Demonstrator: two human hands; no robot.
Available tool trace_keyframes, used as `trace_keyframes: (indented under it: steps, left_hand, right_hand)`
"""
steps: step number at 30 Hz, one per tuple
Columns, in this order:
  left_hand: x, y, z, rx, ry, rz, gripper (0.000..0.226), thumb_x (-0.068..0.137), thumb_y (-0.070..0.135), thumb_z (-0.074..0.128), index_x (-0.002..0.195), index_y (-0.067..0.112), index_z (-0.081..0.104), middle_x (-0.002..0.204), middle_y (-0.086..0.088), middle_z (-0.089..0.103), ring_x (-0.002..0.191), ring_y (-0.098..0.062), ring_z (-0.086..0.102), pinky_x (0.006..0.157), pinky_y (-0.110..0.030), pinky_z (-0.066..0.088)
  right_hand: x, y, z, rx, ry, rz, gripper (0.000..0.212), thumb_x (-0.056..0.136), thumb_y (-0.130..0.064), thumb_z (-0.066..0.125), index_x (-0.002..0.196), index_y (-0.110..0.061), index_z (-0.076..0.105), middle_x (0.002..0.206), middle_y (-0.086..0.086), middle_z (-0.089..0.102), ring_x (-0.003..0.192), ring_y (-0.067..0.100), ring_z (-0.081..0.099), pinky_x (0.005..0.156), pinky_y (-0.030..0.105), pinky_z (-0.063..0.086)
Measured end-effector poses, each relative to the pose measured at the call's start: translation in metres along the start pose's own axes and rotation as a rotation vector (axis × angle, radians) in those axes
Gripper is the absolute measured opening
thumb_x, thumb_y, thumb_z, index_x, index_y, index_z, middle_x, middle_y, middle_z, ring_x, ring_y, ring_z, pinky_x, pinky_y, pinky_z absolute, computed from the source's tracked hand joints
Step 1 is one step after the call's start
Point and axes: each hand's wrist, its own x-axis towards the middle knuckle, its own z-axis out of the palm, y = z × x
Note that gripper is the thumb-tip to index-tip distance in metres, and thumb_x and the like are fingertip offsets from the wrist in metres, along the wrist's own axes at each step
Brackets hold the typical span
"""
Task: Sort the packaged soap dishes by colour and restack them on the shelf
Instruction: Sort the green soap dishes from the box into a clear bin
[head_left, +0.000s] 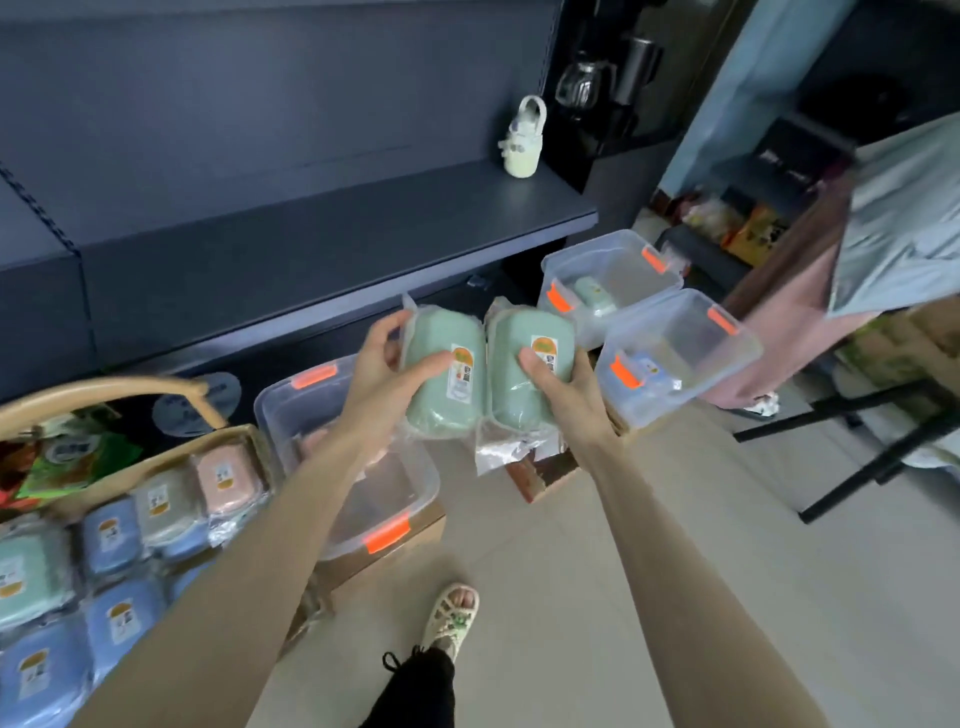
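Sorting step: green pair held before the shelf (311, 228).
My left hand (384, 358) grips one green soap dish (441, 374), my right hand (566, 387) grips the second green soap dish (519, 384) beside it; I judge both next go into the far-right tub (592, 245) already holding green.

Sage-green soap dishes (444, 371) — clear bins (727, 364) with orange latches (387, 535), dark grey shelf (311, 244)

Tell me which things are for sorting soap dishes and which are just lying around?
For the job: left green dish, left hand, right green dish, right hand, basket of dishes, clear bins, shelf.
Lying about: pale ornament, glass jug, pink cloth.
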Motion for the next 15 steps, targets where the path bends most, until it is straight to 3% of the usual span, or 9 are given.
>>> trace_keyframes:
  steps: [4, 7, 10, 13, 15]
  left_hand:
    - [0.052, 0.003, 0.050, -0.004, 0.020, 0.034, 0.052, 0.075, 0.019, 0.079, 0.117, 0.024, 0.050, 0.112, 0.005, 0.066, 0.091, -0.004, 0.068, 0.065, -0.019, 0.054]
    - [0.095, 0.003, 0.094, -0.038, -0.005, 0.014, 0.045, 0.077, 0.020, 0.077, 0.113, 0.019, 0.052, 0.114, 0.004, 0.066, 0.095, -0.006, 0.068, 0.068, -0.018, 0.054]
    - [0.133, 0.007, 0.148, -0.083, -0.061, 0.009, 0.036, 0.080, 0.022, 0.074, 0.109, 0.023, 0.054, 0.112, 0.004, 0.067, 0.097, -0.010, 0.068, 0.068, -0.021, 0.055]
    - [0.168, 0.009, 0.204, -0.079, -0.091, 0.034, 0.027, 0.085, 0.022, 0.070, 0.106, 0.030, 0.056, 0.103, 0.010, 0.068, 0.089, -0.004, 0.069, 0.063, -0.018, 0.053]
    - [0.187, 0.007, 0.241, -0.060, -0.126, 0.033, 0.021, 0.089, 0.025, 0.065, 0.105, 0.034, 0.056, 0.096, 0.016, 0.070, 0.086, -0.002, 0.069, 0.060, -0.017, 0.052]
  right_hand:
    - [0.053, -0.030, -0.042, -0.067, 0.092, -0.088, 0.067, 0.073, -0.032, 0.083, 0.124, -0.012, 0.043, 0.108, 0.002, 0.067, 0.090, 0.011, 0.070, 0.069, 0.027, 0.058]
    - [0.097, -0.050, -0.083, -0.103, 0.148, -0.095, 0.062, 0.072, -0.037, 0.084, 0.117, -0.017, 0.046, 0.105, 0.000, 0.068, 0.089, 0.012, 0.071, 0.073, 0.033, 0.060]
    - [0.135, -0.069, -0.129, -0.169, 0.176, -0.114, 0.056, 0.074, -0.042, 0.081, 0.116, -0.022, 0.050, 0.101, -0.006, 0.069, 0.084, 0.005, 0.070, 0.065, 0.021, 0.056]
    - [0.170, -0.085, -0.175, -0.205, 0.240, -0.142, 0.044, 0.075, -0.041, 0.079, 0.108, -0.023, 0.054, 0.097, -0.006, 0.070, 0.085, 0.007, 0.069, 0.070, 0.027, 0.057]
    - [0.191, -0.094, -0.206, -0.232, 0.271, -0.164, 0.044, 0.078, -0.040, 0.077, 0.112, -0.024, 0.054, 0.095, -0.010, 0.069, 0.083, 0.004, 0.068, 0.072, 0.025, 0.056]
